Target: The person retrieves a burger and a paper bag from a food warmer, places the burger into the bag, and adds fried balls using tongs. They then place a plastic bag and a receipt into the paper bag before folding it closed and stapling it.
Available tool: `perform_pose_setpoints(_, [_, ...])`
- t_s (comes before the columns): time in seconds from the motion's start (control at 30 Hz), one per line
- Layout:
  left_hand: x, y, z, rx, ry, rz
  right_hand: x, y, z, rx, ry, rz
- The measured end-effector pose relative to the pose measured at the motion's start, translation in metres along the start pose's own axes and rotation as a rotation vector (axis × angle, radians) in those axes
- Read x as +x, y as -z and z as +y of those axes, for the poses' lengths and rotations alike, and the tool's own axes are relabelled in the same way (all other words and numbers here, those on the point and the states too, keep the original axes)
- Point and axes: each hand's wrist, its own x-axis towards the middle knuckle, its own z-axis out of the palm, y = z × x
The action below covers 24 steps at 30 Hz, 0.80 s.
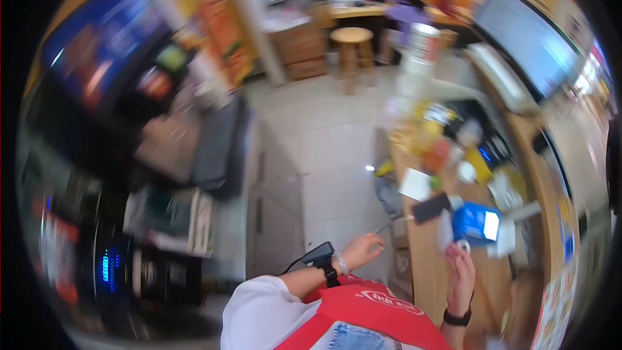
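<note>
My right hand is over the wooden counter on the right, its fingertips closed around a small white round object whose kind is blurred. Just beyond those fingers stands a blue box with a white patch. A dark flat rectangular thing lies to the left of the box. In front of my red apron, my left hand is loosely curved and apart from the counter, with nothing visible in it. A small black device is at my left wrist, above a black band.
Tall stacked cups, a white card and blurred colourful items crowd the right counter. A large screen rises behind it. Dark equipment lines the left side. Farther back are a wooden stool, cartons and a seated person.
</note>
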Motion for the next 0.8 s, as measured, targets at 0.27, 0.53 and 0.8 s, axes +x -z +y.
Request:
perform_pose_setpoints(0.27, [-0.082,0.005,-0.011,0.151,0.198,0.390,0.038,-0.034,0.051,-0.068,-0.597,-0.735])
perform_pose_setpoints(0.53, [-0.139,0.060,0.002,0.264,0.296,0.707,0.058,-0.141,0.067,-0.307,-0.712,-0.914])
perform_pose_setpoints(0.8, [-0.193,0.094,-0.012,0.242,0.369,0.840,0.067,-0.241,0.111,-0.322,-0.739,-1.260])
